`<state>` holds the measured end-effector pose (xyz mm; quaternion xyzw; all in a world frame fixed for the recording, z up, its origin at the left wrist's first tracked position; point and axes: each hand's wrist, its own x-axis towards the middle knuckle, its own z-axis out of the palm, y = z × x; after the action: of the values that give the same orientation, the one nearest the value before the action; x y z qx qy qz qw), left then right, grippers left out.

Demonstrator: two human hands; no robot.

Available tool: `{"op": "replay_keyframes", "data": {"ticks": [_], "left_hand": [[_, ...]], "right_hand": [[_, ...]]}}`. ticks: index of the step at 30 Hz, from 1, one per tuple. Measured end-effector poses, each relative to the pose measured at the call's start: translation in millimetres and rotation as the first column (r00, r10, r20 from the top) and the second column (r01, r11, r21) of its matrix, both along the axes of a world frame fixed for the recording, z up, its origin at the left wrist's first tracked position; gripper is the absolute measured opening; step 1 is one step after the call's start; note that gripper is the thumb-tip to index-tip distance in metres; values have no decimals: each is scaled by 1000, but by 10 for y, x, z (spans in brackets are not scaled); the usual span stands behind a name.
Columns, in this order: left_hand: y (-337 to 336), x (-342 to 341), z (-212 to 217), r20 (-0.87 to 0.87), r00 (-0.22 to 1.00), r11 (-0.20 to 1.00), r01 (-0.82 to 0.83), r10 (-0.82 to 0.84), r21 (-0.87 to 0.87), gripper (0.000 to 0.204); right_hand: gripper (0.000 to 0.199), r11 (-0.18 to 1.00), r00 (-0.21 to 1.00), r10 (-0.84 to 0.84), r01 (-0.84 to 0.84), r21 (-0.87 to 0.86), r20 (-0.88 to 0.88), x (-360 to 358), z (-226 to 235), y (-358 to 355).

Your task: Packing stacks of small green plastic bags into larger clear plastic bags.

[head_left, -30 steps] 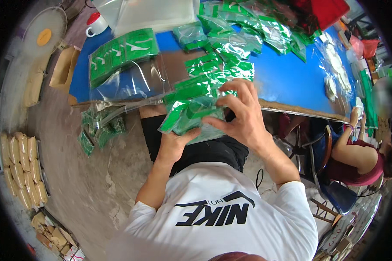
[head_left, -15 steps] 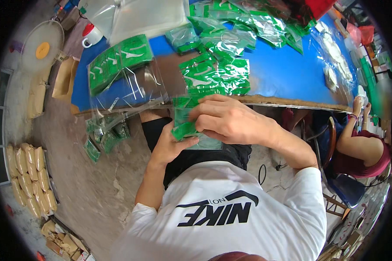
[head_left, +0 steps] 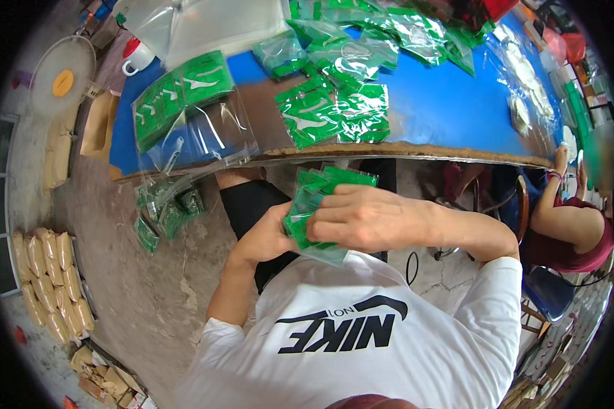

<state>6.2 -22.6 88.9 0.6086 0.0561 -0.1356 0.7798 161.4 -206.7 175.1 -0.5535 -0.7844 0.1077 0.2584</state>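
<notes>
Over my lap, just below the table edge, I hold a bundle of green-and-clear plastic packets (head_left: 310,187). My left hand (head_left: 267,233) grips its left side, thumb and fingers closed on the edge. My right hand (head_left: 361,217) lies across the front with its fingers curled and pressed on the packets; the fingertips are partly hidden. On the table beyond, more flat green packets (head_left: 334,112) lie side by side near the edge. To their left, a large clear bag (head_left: 218,129) hangs over the table edge, with a row of green packets (head_left: 184,92) in its far part.
The blue table (head_left: 450,109) carries a pile of filled green packets (head_left: 351,58), clear plastic sheets (head_left: 228,27) and a red-lidded white mug (head_left: 138,56). Green packets (head_left: 170,211) hang below the edge. Brown bags (head_left: 53,283) stand left; a co-worker (head_left: 566,228) sits right.
Both hands have drawn the bundle back from the table edge toward my body. The bundle's green packets now spread out more widely above my right hand.
</notes>
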Motion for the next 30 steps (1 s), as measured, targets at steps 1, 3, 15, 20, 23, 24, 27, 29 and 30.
{"op": "replay_keyframes", "data": {"ticks": [1,3,15,20,23,24,27,29,30], "left_hand": [[-5,-10,5,-9,999,999,32,-31,33,50],[-23,-24,25,-18,998,996,63,-62,67,49],[-74,-100,-96,-169,976,987,119,-135,-105,58],[-57,-155,-109,-254,952,973,121,-170,-198,56],[-97,-159,-106,-300,939,965,94,-167,-244,55],[-104,-179,-123,-316,932,961,98,-179,-258,55],[-119,-220,-130,-302,934,958,109,-190,-267,49],[-151,-262,-126,-300,939,965,94,-168,-246,49],[-159,-274,-116,-293,945,972,84,-148,-221,49]], "right_hand": [[20,1000,1000,0,0,0,-2,27,-10,-16],[25,994,996,-88,89,-60,33,112,-34,-47],[25,970,952,-175,123,-208,-252,91,-87,-140],[27,870,960,-202,86,-485,-192,158,-71,-206],[28,902,948,-232,125,-413,-220,179,-87,-232],[28,836,946,-287,172,-522,-148,172,-75,-241],[31,664,917,-397,252,-704,-46,147,-73,-227],[34,563,890,-455,276,-779,-14,124,-101,-234],[37,597,861,-505,304,-743,-54,111,-149,-258]]}}
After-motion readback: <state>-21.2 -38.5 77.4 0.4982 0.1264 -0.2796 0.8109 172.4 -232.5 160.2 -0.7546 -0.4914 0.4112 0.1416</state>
